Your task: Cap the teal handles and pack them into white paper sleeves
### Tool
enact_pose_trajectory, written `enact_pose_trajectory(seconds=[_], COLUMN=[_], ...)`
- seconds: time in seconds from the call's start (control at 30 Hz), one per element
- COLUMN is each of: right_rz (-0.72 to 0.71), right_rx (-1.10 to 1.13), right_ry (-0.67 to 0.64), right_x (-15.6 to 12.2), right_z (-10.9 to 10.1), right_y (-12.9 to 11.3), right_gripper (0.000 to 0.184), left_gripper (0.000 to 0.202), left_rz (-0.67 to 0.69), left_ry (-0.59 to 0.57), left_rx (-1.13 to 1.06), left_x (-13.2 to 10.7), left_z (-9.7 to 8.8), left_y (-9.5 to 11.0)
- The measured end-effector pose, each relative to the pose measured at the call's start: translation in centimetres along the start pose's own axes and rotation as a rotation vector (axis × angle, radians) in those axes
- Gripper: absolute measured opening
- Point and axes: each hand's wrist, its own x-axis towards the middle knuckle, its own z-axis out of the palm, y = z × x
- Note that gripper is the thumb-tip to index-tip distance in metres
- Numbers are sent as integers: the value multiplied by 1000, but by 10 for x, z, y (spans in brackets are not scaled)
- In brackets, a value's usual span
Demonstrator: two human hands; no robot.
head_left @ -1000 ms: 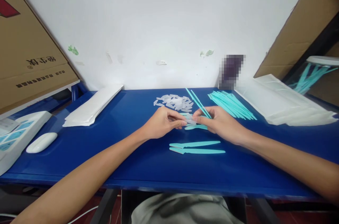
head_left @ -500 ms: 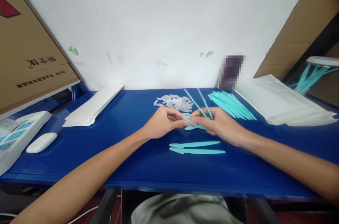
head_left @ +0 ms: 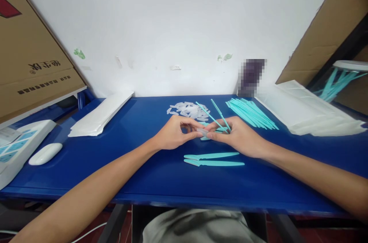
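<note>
while the head view shows both hands close together, the left hand [head_left: 172,134] and right hand [head_left: 241,135] have fingertips clamped on a small plastic sleeve [head_left: 202,132] above the blue table [head_left: 138,174]. two teal sticks [head_left: 212,117] held in the right hand might slip, since its grip is shared. against half a second ago, their tips sit lower, further left.

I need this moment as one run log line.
left hand: pinches small translucent plastic piece; right hand: pinches same piece, holds two slim turquoise sticks; behind: heap of small translucent plastic pieces
</note>
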Motion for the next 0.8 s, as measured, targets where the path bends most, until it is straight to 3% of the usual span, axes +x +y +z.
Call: enact_pose_trajectory(seconds=[0.1, 0.27, 0.4, 0.5, 0.8], right_rz=[-5, -108, -209, -281, -266], right_rx=[-49, -270, -654, -822, -908], right_ry=[15, 63, 140, 128, 83], right_x=[-1, -1, 0, 1, 0], right_z=[-6, -32, -46, -48, -41], right_y=[-2, 4, 11, 14, 14], right_gripper=[44, 62, 51, 47, 44], left_gripper=[22, 19, 23, 28, 33], left_rz=[77, 149, 56, -27, -75], left_ry=[31, 196, 245, 251, 312], left_rx=[47, 148, 120, 27, -79], left_x=[-1, -2, 0, 1, 2], left_z=[-9, -20, -22, -21, -20], left_y=[-6, -14, -15, -16, -19])
